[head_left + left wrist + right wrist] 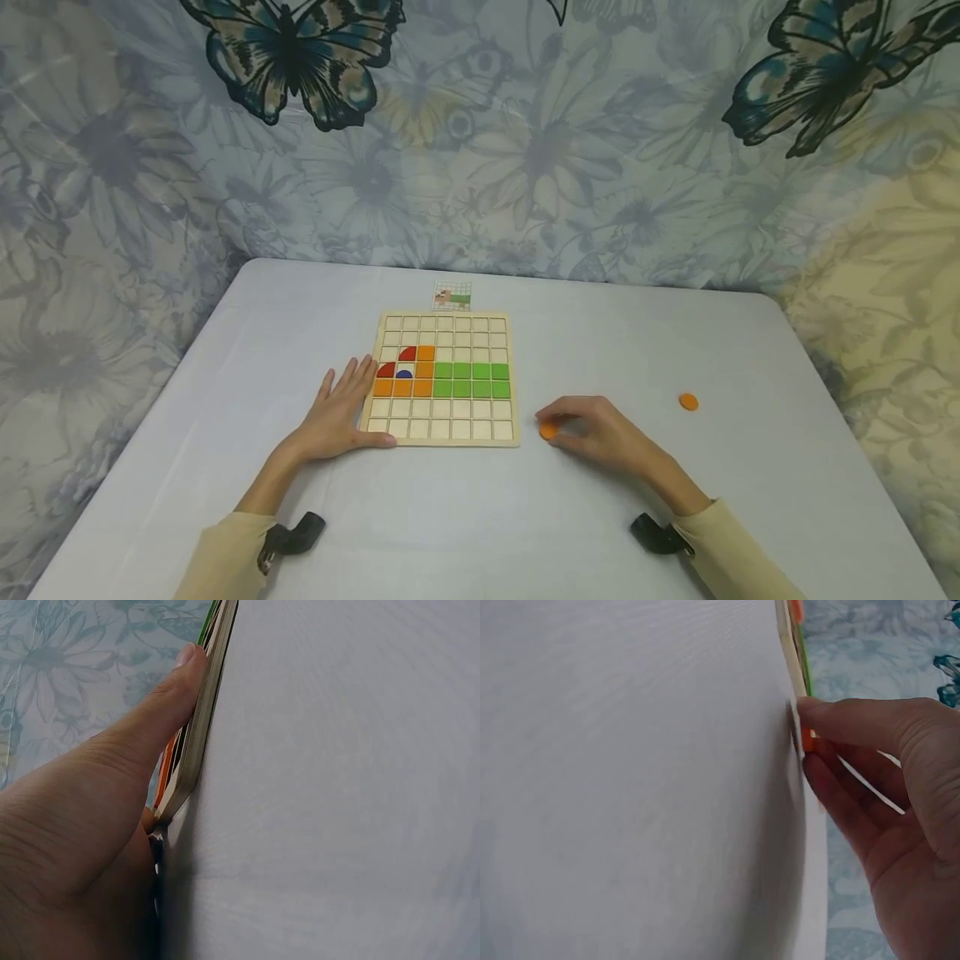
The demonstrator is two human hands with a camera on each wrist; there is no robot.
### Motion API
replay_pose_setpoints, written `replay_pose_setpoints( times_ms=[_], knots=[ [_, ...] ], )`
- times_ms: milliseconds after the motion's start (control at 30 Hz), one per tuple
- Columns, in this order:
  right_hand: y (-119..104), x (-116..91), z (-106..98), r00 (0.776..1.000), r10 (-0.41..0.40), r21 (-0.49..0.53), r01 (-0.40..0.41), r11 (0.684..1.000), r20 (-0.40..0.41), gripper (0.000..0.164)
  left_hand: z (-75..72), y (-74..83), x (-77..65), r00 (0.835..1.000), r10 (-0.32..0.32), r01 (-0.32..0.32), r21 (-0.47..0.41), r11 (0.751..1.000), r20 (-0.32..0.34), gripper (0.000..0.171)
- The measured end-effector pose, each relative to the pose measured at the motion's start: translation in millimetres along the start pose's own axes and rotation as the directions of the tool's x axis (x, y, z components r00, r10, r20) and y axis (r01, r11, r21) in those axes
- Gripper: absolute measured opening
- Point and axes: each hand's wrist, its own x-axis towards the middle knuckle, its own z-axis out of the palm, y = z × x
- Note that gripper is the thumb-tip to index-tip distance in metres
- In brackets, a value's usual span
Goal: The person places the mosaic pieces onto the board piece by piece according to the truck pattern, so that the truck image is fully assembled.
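Observation:
My left hand (pixel 336 423) lies with straight fingers along the left side of a wooden grid board (pixel 452 430), its thumb over the near left corner. In the left wrist view the thumb rests against the board's edge (pixel 196 742). On the board sit orange squares (pixel 424 369), green squares (pixel 472 380), red quarter-round pieces (pixel 408 354) and a blue half-round piece (pixel 404 374). To the right of the board my right hand (pixel 606 432) pinches an orange disc (pixel 548 431) between thumb and fingers, low over the tabletop. The right wrist view shows the disc (pixel 807 739) edge-on at the fingertips.
Another orange disc (pixel 688 402) lies farther right on the white table (pixel 600 350). A small pattern card (pixel 452 296) with a printed grid lies just behind the board. Behind the table hangs a flowered backdrop (pixel 525 167) with butterflies.

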Motion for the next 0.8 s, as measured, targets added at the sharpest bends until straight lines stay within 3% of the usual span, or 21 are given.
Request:
replay_pose_setpoints(
  times_ms=[167,367,800],
  knots=[
    [-6,14,2,0.998,-0.066,-0.004,0.066,0.998,-0.020,0.031,-0.2,-1.2,-2.3,1.000,-0.006,0.006,0.000,1.000,-0.009,0.125],
    [-17,32,2,0.997,-0.080,0.017,0.080,0.997,0.000,0.031,-0.4,-1.5,-1.5,1.000,-0.006,0.006,0.000,1.000,0.008,0.125],
    [-31,68,31,0.984,-0.163,0.023,0.161,0.987,0.077,0.029,0.9,-2.3,-0.7,1.000,0.003,-0.003,0.009,1.000,0.000,0.126]
  ],
)
